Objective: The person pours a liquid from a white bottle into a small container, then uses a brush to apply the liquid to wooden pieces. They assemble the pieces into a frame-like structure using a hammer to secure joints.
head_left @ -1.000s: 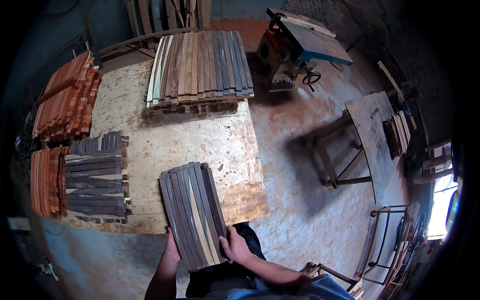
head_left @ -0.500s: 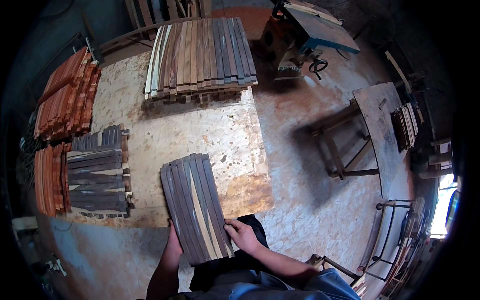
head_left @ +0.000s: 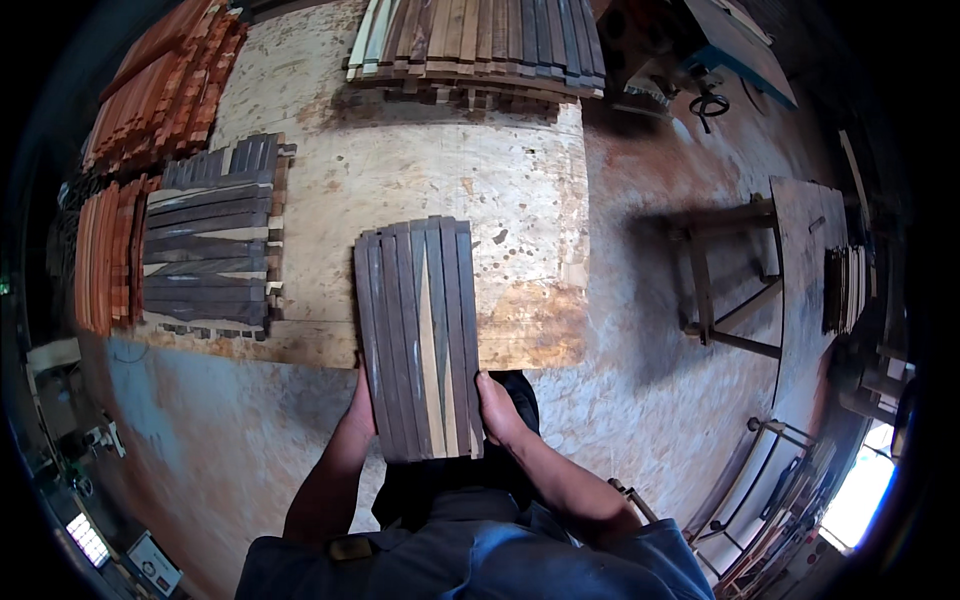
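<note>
The floor [head_left: 260, 440] spreads out under everything, patchy grey and rust. On it stands a broad, pale wooden surface [head_left: 325, 235], stained and flecked. To its right is a smaller table [head_left: 805, 270] on wooden legs, and beyond the far right corner stands a machine [head_left: 745, 45] with a blue edge.

A wide stack of brown strips [head_left: 480, 42] lies at the far side of the surface. A reddish stack [head_left: 165, 85] fills the far left, with a dark stack [head_left: 208, 245] nearer and a narrow red pile [head_left: 105, 255] just beside it.

The bundle of dark strips [head_left: 412, 340], two or more of them partly pale, is held at the near edge, its close end reaching past it; whether it touches the surface I cannot tell. The left hand [head_left: 364, 405] and right hand [head_left: 502, 410] clamp its long sides, fingers mostly hidden, right thumb along the side.
</note>
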A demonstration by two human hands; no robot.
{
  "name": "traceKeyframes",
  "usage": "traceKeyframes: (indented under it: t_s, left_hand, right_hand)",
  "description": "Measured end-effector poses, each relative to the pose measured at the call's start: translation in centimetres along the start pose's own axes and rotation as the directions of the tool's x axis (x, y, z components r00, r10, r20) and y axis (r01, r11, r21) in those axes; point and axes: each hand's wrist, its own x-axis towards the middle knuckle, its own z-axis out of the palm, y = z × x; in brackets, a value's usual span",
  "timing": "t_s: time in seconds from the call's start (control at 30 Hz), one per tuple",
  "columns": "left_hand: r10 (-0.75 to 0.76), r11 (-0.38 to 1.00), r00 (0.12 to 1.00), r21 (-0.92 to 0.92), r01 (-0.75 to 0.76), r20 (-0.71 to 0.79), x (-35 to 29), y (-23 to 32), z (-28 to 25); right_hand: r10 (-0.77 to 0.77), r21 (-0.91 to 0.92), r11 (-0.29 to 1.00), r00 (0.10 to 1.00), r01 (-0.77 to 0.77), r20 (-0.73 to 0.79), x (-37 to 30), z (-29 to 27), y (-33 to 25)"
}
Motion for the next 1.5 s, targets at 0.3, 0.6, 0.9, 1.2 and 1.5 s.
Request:
traceKeyframes:
  t_s: [0.3,0.6,0.9,1.2,1.5]
  left_hand:
    - [-0.048,0.999,0.999,0.003,0.048,0.003,-0.3,-2.5,-2.4]
    - [0.123,0.988,0.99,0.1,-0.116,-0.068,-0.6,-0.9,0.5]
    - [0.462,0.611,0.802,0.519,-0.598,0.38,-3.1,-9.4,3.3]
    - [0.441,0.323,0.769,0.718,-0.617,0.463,-6.5,-25.7,17.8]
    - [0.103,0.129,0.725,0.713,-0.689,0.681,-5.2,-50.9,35.8]
  right_hand:
    - [-0.001,0.063,0.998,0.991,-0.007,0.13,-0.6,-3.0,2.5]
    - [-0.045,0.101,0.994,0.998,0.041,0.041,0.2,-0.7,0.8]
    - [-0.228,-0.192,0.956,0.974,0.221,-0.011,-7.7,-5.5,-0.2]
    - [-0.493,0.012,0.869,0.868,0.495,-0.059,-22.9,-21.1,-0.3]
    - [-0.604,0.218,0.66,0.681,0.719,-0.415,-41.2,-43.0,2.7]
